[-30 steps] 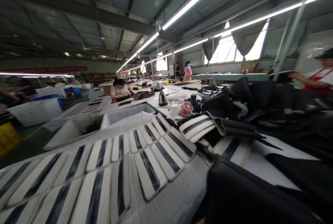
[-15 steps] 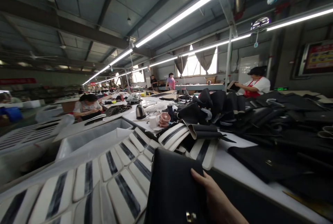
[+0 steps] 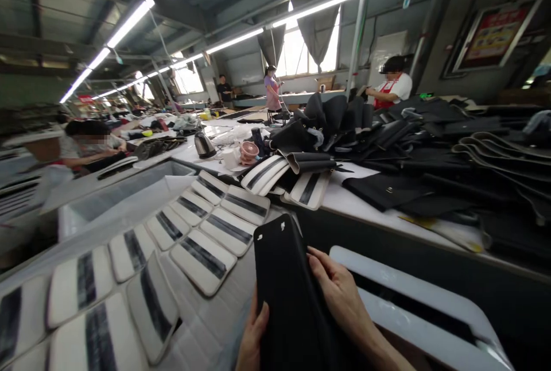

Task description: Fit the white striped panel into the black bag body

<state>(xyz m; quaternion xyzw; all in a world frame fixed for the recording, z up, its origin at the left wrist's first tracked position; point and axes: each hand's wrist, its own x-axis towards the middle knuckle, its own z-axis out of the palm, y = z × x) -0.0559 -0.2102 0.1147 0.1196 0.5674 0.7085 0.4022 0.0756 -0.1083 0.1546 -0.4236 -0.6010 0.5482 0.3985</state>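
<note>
Two hands are on one black panel (image 3: 286, 296), and both are yours: your left hand (image 3: 252, 339) grips its lower left edge with the thumb laid over the front, while your right hand (image 3: 340, 293) clamps the right edge, fingers curled onto the face. The panel stands upright low in the middle of the view, its rounded top showing two small pale notches. You hold it just above the pale quilted sheet (image 3: 224, 313) where white pads (image 3: 204, 259) with dark centre stripes lie in rows, running away to your left. A white tray rim (image 3: 404, 288) sits just right of your right wrist. Beyond it, the long table (image 3: 379, 216) carries a heap of black pieces (image 3: 434, 147), with more striped pads (image 3: 307, 187) at its near end. Farther back stand a kettle (image 3: 203, 144) and a small pink fan (image 3: 248, 151), and a person in a red apron (image 3: 390, 87) works at the far side.
</note>
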